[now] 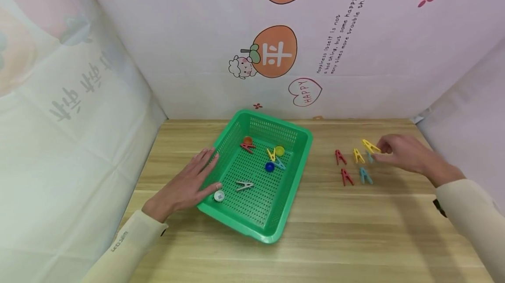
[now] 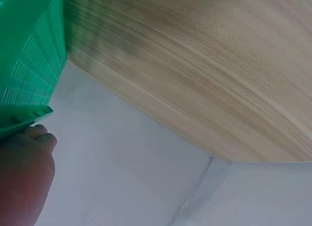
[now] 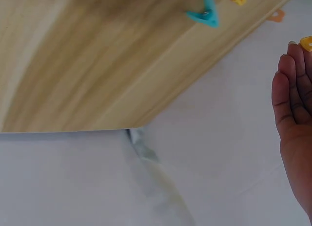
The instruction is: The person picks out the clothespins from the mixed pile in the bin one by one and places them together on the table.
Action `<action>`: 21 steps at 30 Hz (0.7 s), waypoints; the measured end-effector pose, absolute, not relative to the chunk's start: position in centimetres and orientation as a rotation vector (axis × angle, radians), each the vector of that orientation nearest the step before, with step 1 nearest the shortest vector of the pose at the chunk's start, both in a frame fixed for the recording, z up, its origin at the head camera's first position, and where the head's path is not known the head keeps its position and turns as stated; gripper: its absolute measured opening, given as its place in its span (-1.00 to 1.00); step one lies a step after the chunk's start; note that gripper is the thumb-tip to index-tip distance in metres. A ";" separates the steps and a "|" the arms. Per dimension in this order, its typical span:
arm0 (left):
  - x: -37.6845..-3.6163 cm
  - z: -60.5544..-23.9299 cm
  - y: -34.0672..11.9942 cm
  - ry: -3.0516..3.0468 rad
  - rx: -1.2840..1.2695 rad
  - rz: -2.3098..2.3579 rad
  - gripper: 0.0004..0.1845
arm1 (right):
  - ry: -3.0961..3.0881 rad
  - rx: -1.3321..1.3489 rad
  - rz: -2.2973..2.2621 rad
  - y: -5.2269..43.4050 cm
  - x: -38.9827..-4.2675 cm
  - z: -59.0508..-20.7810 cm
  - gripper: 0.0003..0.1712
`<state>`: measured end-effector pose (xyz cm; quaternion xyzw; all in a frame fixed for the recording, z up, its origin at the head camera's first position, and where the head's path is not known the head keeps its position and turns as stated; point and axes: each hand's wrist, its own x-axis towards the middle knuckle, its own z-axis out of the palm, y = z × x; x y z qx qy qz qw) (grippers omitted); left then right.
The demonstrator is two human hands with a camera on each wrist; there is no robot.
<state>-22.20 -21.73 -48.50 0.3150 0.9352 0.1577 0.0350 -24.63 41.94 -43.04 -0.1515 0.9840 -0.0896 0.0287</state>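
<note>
Left arm: reaching forward from the lower left in a cream sleeve, forearm angling up and to the right.
Left hand [image 1: 185, 184]: lying palm down with fingers stretched out straight and slightly spread, thumb tucked along the lower edge (the wrist view is showing only a knuckle and part of the palm).
Right arm: coming in from the lower right, also sleeved in cream, wrist bending slightly inward.
Right hand [image 1: 400, 153]: hovering low, fingers curling toward the thumb and pinching at the fingertips [image 1: 379, 148] (the grip itself is looking small from the head view).
</note>
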 end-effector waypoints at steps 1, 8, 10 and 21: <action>-22.2 -48.5 -21.7 2.874 0.972 0.487 -0.04 | 3.038 -0.448 -0.282 42.3 -24.3 -43.4 -0.60; -22.2 -48.2 -21.6 2.849 0.932 0.481 -0.03 | 3.033 -0.326 -0.334 44.3 -22.6 -45.6 -0.56; -22.1 -48.2 -21.6 2.845 0.927 0.486 -0.04 | 3.035 -0.313 -0.343 44.7 -22.2 -46.1 -0.57; -22.0 -48.1 -21.6 2.848 0.935 0.490 -0.04 | 3.079 -0.302 -0.361 46.6 -20.5 -50.1 -0.65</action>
